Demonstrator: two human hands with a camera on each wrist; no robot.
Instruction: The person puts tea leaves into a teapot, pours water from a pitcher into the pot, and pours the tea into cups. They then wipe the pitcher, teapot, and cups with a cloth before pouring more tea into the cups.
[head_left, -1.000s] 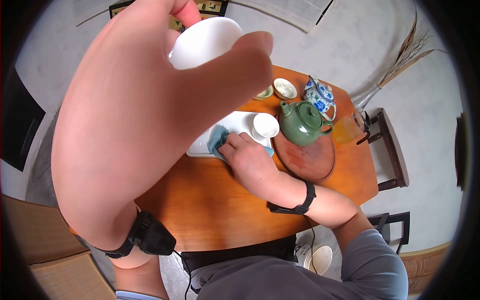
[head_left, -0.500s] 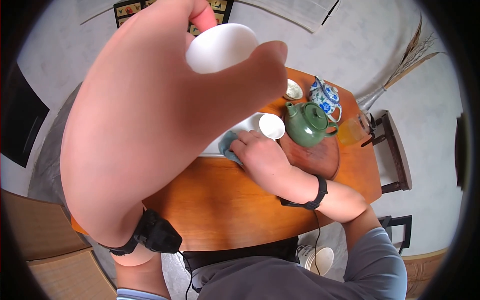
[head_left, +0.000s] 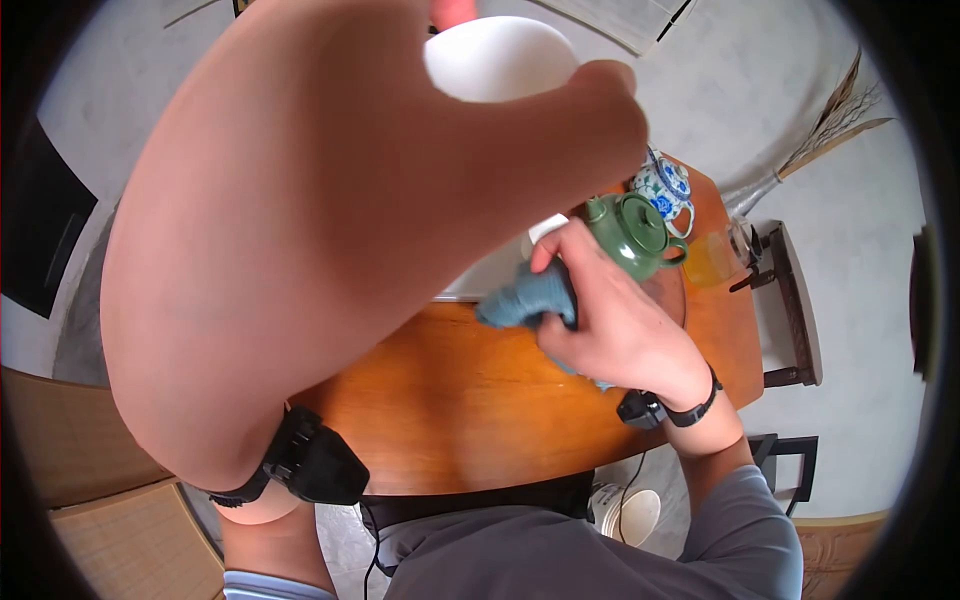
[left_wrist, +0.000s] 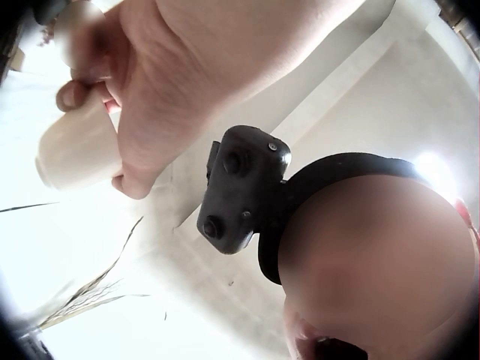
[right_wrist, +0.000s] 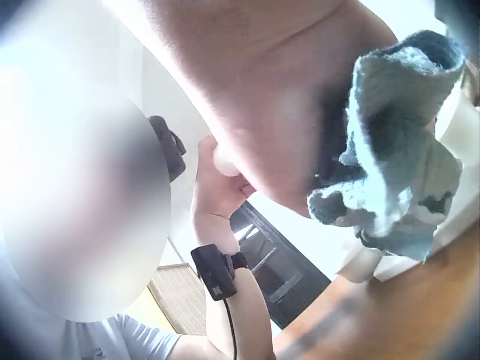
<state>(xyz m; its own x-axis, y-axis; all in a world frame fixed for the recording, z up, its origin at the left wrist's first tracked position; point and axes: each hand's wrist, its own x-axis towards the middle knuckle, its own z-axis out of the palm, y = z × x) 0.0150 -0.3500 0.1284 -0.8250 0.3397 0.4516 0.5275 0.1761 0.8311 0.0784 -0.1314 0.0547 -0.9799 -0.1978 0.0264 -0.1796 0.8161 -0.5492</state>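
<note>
Left hand grips white cup, raised above counter; best held steady by its sides. Blue-green cloth bunched in right hand's grip, off counter; loose folds want keeping clear of green teapot.

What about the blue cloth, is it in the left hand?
No, the right hand grips the blue cloth, while the left hand holds a white cup.
</note>
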